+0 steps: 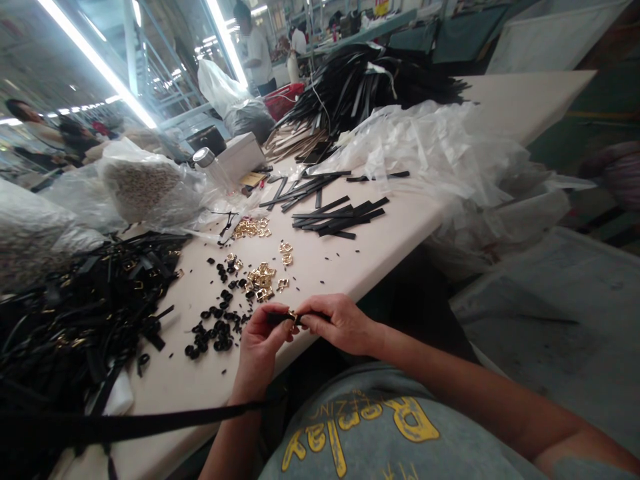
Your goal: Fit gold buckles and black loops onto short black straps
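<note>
My left hand (260,343) and my right hand (340,323) meet at the near edge of the pale table (400,227). Together they pinch a short black strap (280,318) with a small gold buckle (291,317) on it. Just beyond the hands lie loose gold buckles (263,277) and small black loops (215,330) scattered on the table. A second cluster of gold buckles (251,228) lies farther back. Cut black straps (340,217) lie in a loose stack to the right of them.
A big heap of black straps with buckles (75,313) fills the left. Clear plastic bags (145,187) and crumpled plastic (435,147) lie behind, with another black strap pile (370,80) at the far end. A long black strap (150,423) crosses the near edge. People stand in the background.
</note>
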The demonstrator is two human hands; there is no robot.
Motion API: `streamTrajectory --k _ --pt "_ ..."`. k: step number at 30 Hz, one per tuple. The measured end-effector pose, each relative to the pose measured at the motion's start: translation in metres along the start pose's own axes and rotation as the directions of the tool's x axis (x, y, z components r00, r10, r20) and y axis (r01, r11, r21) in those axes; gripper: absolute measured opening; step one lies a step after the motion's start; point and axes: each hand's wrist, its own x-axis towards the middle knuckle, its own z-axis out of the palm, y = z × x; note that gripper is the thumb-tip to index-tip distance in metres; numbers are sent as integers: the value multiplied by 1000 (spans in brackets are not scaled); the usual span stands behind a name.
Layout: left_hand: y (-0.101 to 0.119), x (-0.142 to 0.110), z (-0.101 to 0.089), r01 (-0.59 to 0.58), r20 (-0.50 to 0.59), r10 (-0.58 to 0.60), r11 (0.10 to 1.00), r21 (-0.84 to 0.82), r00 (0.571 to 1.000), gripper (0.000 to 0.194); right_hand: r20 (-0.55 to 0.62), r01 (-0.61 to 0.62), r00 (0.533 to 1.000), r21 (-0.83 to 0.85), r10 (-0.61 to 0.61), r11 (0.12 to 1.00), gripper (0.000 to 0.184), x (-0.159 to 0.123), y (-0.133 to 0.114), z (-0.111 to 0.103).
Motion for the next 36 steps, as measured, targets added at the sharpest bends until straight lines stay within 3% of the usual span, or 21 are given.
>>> streamTrajectory --k 6,11,19,25,30,36 --pt "9 -3 1 -166 61 157 967 194 986 18 -3 40 999 -95 -41 995 17 1 7 2" --pt "9 -3 3 -76 56 70 990 120 996 21 10 79 997 -84 -79 993 14 0 6 1" --pt "-4 0 4 -27 66 24 999 47 998 17 3 -5 1000 -67 5 998 18 -5 10 3" --pt "-2 -7 1 5 104 -10 999 47 995 18 4 -21 1000 -228 23 974 17 -4 3 2" --pt "-2 -4 3 -16 1 16 999 48 1000 18 19 -13 1000 -292 20 956 15 -2 0 3" --pt "2 4 -1 -47 -132 38 996 -69 991 22 46 -141 986 -272 160 952 14 -2 -3 -4"
